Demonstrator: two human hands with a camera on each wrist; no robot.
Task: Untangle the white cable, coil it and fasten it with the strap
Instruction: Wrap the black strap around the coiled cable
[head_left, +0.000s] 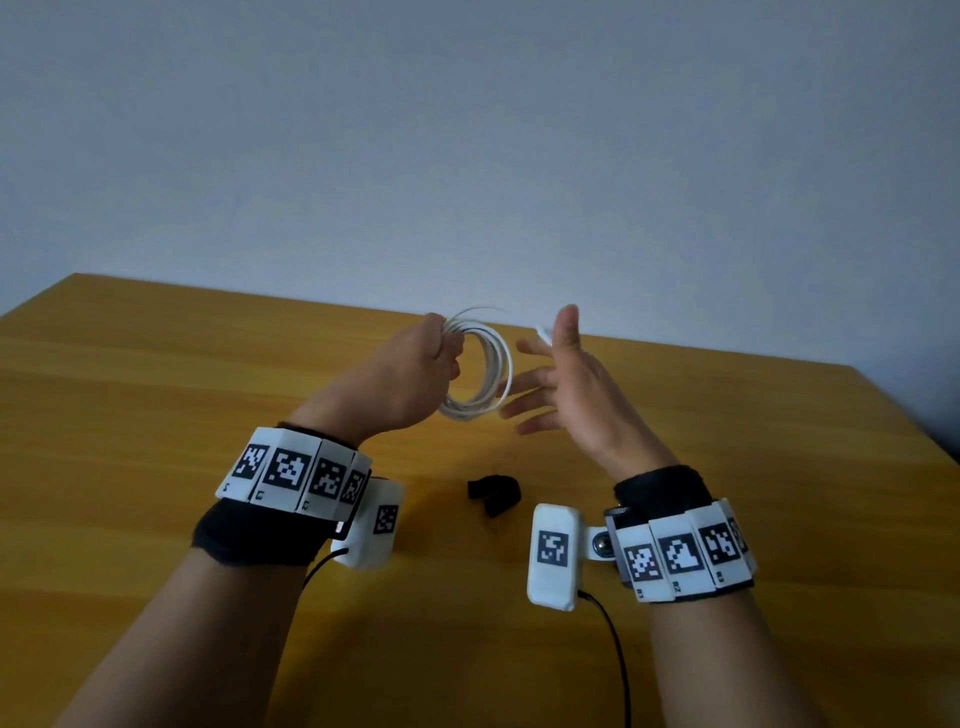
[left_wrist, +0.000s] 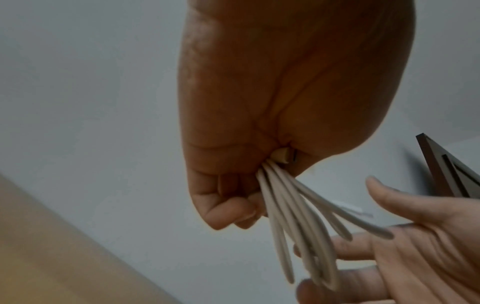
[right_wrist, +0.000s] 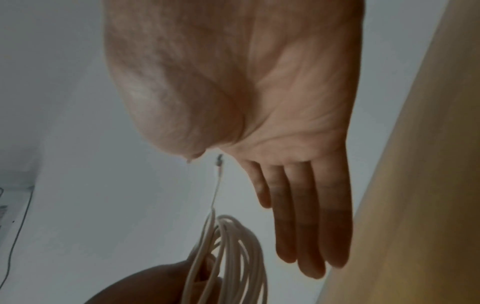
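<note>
While left hand (head_left: 415, 374) grips coiled white cable (head_left: 491, 374) | right hand (head_left: 571, 395) spread, empty | strap (head_left: 493, 493) on table (head_left: 156, 389)

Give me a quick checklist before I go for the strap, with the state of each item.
1. Coil formed: white cable hangs in loops, ok.
2. Coil secured: left hand grips the loops, ok.
3. Right hand free: fingers straight, holding nothing, ok.
4. Strap within sight: lies on the table between the wrists, ok.
5. Loose end tucked in: the plug sticks out from the coil, not ok.
6. Strap open: cannot tell.
</note>
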